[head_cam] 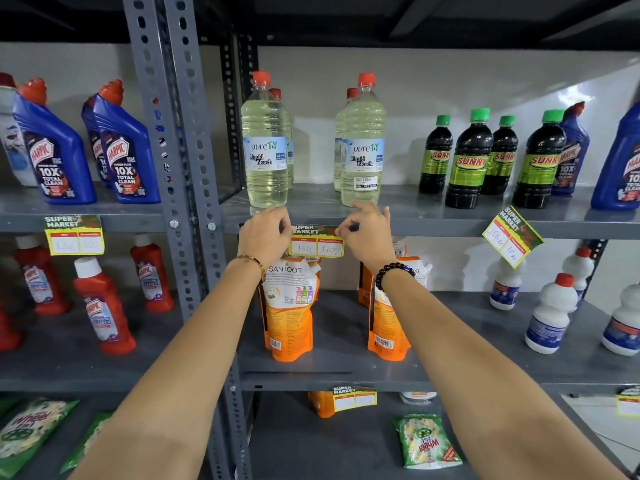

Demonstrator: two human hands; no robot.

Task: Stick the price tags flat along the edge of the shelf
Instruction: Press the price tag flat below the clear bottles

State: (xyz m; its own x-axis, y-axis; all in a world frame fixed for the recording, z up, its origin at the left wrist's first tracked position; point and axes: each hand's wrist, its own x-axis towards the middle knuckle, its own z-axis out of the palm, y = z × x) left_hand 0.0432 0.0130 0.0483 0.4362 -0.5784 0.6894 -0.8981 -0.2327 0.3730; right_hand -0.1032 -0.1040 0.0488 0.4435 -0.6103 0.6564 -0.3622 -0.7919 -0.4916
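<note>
A yellow and green price tag (317,242) reading 160 and 110 hangs level against the front edge of the grey shelf (433,227), below the liquid bleach bottles (265,147). My left hand (265,235) pinches its upper left corner. My right hand (367,232) pinches its upper right corner. Another tag (74,235) sits flat on the left bay's edge. A third tag (512,236) to the right hangs crooked, tilted clockwise. A fourth tag (354,398) is on the lower shelf's edge.
A perforated steel upright (183,133) divides the bays just left of my hands. Blue Harpic bottles (55,147) stand left, dark Sunny bottles (469,161) right. Orange Santoor pouches (289,306) stand on the shelf under the tag.
</note>
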